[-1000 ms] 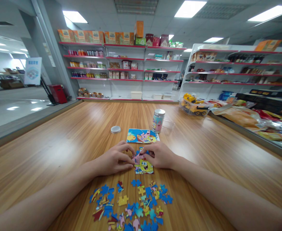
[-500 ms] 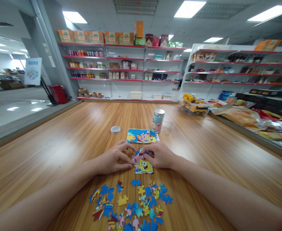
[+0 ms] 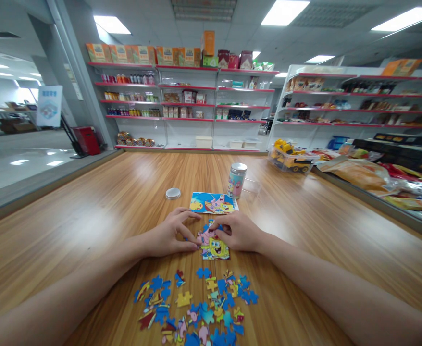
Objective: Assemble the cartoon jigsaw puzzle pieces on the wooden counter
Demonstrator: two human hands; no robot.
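Observation:
A partly joined jigsaw puzzle (image 3: pixel 216 249) with a yellow sponge character and a pink figure lies flat before me. My left hand (image 3: pixel 173 234) is at its left edge, fingers apart, thumb and lower fingertips touching that side. A bit of blue shows under those fingers, too small to make out. Over the puzzle's upper right, my right hand (image 3: pixel 242 232) has thumb and index finger pinched on a puzzle piece, mostly hidden by the fingers. Several loose puzzle pieces (image 3: pixel 184 299) are spread nearer to me. Just beyond the hands lies a picture card (image 3: pixel 211 203) with similar figures.
A printed tin (image 3: pixel 236 181) with a silver lid stands at the card's right corner, a clear plastic piece (image 3: pixel 252 188) beside it. Left of the card lies a round silver lid (image 3: pixel 172 193). Farther right sits a clear bin (image 3: pixel 291 159) of yellow toy vehicles. Stocked shelves (image 3: pixel 187 120) line the back.
My left hand has shifted slightly left and its fingers have spread, the index finger lifting from the puzzle's top. My right hand stays almost where it was.

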